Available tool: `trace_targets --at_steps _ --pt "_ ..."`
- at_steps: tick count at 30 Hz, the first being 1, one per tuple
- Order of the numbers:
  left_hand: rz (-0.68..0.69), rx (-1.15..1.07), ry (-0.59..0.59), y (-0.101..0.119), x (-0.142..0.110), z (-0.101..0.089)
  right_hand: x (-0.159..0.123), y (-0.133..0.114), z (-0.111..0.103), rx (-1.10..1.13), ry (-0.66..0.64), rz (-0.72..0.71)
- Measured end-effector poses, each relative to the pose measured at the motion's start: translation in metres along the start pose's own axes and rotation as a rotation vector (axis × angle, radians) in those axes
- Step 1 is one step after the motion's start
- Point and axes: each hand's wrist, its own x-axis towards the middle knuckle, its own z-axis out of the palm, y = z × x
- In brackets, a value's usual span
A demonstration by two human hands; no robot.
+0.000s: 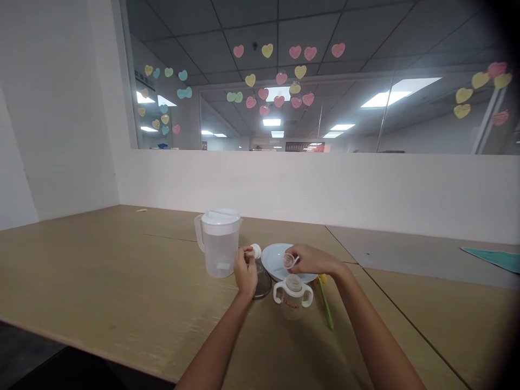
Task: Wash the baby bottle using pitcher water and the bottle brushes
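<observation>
My left hand point(246, 272) is closed, its fingertips on a round white cap point(255, 251). The cap is at the top of a dark, see-through bottle with a wide base point(263, 280), and I cannot tell whether it is attached. Over a pale blue plate point(271, 253), my right hand point(309, 260) pinches a small clear round piece with a white edge point(288, 261). Just below that hand stands a clear baby cup with two white handles point(292, 303) and red print, its top uncovered.
A lidded plastic pitcher point(221, 252) stands left of my left hand. A green-handled tool with a yellow end point(326, 306) lies right of the cup. Teal cloth-like material point(495, 259) lies far right, and a white wall point(284, 187) rises behind the table.
</observation>
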Motion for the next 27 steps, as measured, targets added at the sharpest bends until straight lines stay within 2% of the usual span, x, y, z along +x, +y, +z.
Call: trace_targets --at_steps 3,7,13,19,24,27 --pt "0.087 -0.063 -0.058 0.007 -0.005 0.002 0.001 0.003 0.001 -0.172 -0.055 0.043" --pt "0.143 -0.121 -0.118 0.018 -0.012 0.004 0.004 0.005 0.002 -0.217 -0.140 0.076" --pt "0.222 -0.052 -0.113 0.026 -0.017 0.003 0.003 0.007 0.003 -0.215 -0.129 0.087" --pt "0.325 -0.061 -0.089 0.022 -0.018 0.005 0.002 0.009 0.002 -0.215 -0.095 0.092" --pt "0.468 -0.012 -0.095 0.018 -0.018 0.006 0.000 0.006 -0.001 -0.228 -0.092 0.111" --pt "0.540 0.024 -0.139 0.018 -0.019 0.004 -0.002 0.004 -0.003 -0.235 -0.091 0.134"
